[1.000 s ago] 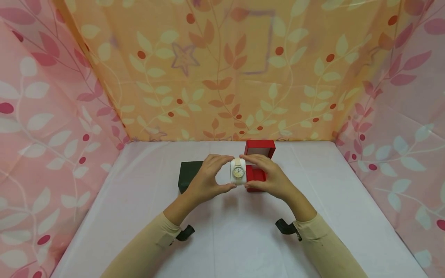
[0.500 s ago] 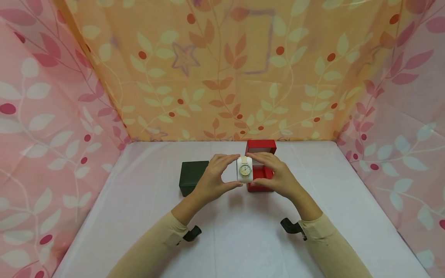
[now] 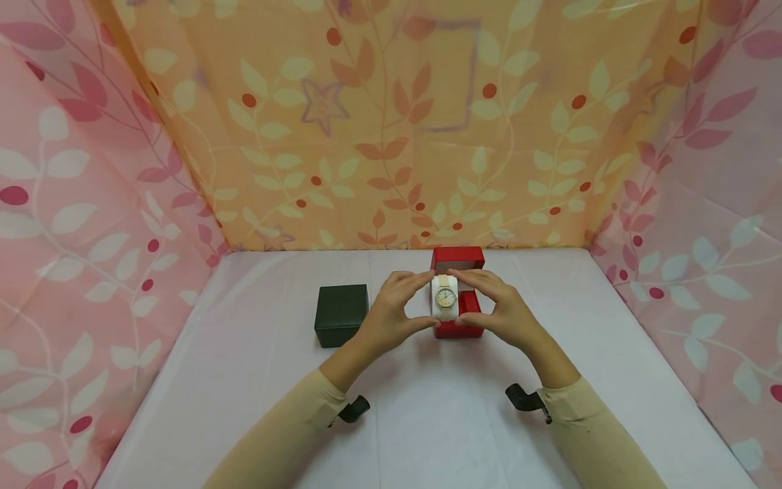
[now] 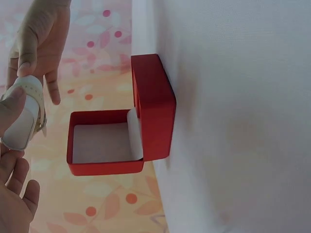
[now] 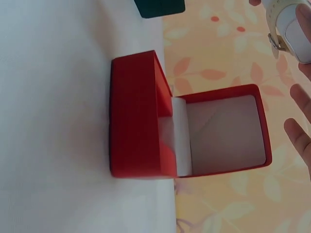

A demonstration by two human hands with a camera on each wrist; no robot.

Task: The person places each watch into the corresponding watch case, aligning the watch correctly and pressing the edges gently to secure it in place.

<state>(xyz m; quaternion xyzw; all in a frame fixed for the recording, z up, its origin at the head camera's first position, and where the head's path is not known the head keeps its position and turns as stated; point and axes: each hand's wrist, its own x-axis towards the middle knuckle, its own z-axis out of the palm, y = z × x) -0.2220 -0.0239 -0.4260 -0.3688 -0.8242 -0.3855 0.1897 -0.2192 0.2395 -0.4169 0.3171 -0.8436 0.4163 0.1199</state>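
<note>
A wristwatch (image 3: pixel 446 297) with a pale cream strap is wrapped round a white cushion (image 3: pixel 436 311). My left hand (image 3: pixel 391 316) pinches its left end between thumb and fingers. At the other end my right hand (image 3: pixel 506 311) pinches it the same way. Both hands hold it up in front of an open red box (image 3: pixel 459 331), overlapping the box in the head view. In the left wrist view the strap (image 4: pixel 34 94) and its buckle side show, clear above the red box (image 4: pixel 158 111). The right wrist view shows the box's white-lined lid (image 5: pixel 226 133) standing up.
A closed dark green box (image 3: pixel 339 316) stands on the white tablecloth (image 3: pixel 427 421), left of the red box. Patterned cloth (image 3: pixel 391 122) hangs behind and on both sides. A black wrist mount (image 3: pixel 354 409) sits under each forearm.
Both hands have moved to the right with the watch and its cushion, from between the two boxes to in front of the red one. The green box now shows fully. Neither box has moved.
</note>
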